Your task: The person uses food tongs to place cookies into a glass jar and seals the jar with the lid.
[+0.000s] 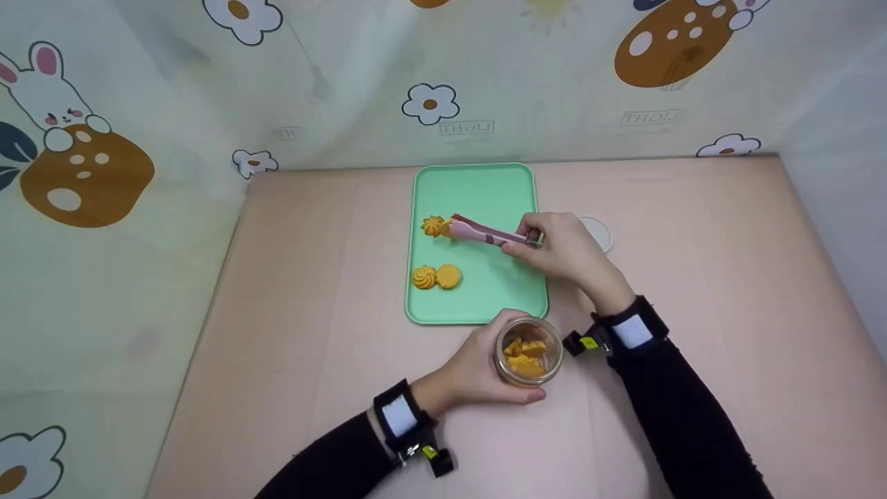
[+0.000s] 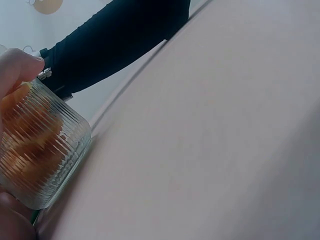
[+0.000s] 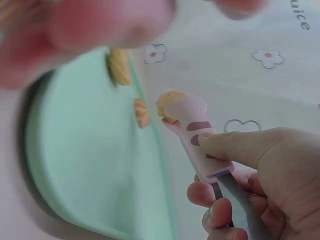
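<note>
My right hand (image 1: pixel 565 246) grips a pair of pink tongs (image 1: pixel 478 232), thumb on one arm and fingers under the other. A yellow cookie (image 3: pixel 169 102) is pinched between the tongs' paw-shaped tips, over the green tray (image 1: pixel 485 190). Beside it on the tray is a swirled cookie (image 1: pixel 432 226). Two more cookies, one swirled (image 1: pixel 424 277) and one flatter (image 1: pixel 449 276), lie side by side nearer the front. My left hand (image 1: pixel 478 367) holds a ribbed glass jar (image 2: pixel 75 135) in front of the tray, with several yellow cookies inside.
A pale round lid (image 1: pixel 599 233) lies to the right of the tray, partly behind my right hand. The pink tabletop (image 1: pixel 312 298) extends on both sides. A patterned curtain (image 1: pixel 346 90) hangs behind its back edge.
</note>
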Demonstrator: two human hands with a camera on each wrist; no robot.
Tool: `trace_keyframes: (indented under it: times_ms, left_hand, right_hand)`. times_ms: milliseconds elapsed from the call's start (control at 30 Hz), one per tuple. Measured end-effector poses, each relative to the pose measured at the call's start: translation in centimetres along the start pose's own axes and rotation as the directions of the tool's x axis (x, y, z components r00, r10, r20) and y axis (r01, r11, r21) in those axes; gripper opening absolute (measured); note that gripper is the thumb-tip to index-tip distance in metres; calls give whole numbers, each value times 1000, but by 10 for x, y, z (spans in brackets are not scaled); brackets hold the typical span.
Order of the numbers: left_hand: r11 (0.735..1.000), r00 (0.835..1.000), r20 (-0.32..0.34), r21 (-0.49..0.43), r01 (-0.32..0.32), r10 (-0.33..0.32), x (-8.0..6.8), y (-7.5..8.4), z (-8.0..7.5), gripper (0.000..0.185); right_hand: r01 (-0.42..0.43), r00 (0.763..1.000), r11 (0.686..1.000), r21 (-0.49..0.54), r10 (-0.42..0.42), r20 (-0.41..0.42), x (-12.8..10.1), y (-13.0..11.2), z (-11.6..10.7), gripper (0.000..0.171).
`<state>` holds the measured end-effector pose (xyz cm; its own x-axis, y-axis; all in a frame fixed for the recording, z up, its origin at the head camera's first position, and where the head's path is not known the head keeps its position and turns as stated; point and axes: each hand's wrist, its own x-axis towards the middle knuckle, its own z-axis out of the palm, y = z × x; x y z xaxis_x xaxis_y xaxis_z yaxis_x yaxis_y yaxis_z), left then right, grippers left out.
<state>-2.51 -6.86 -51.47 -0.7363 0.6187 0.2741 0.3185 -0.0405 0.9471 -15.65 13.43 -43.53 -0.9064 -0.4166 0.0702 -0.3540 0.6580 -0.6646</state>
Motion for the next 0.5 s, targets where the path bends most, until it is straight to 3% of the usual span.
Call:
trace_keyframes:
  times_ms: [300,500]
  left_hand:
    - [1000,1000,-8,-1,0,0,0,3,1,92]
    - [1000,1000,3,-2,3,-3,3,30,-3,86]
  right_hand:
    - [16,998,1000,18,-15,-60,-13,-12,-31,27]
    - [55,995,998,-14,-55,-82,-32,-24,-58,24]
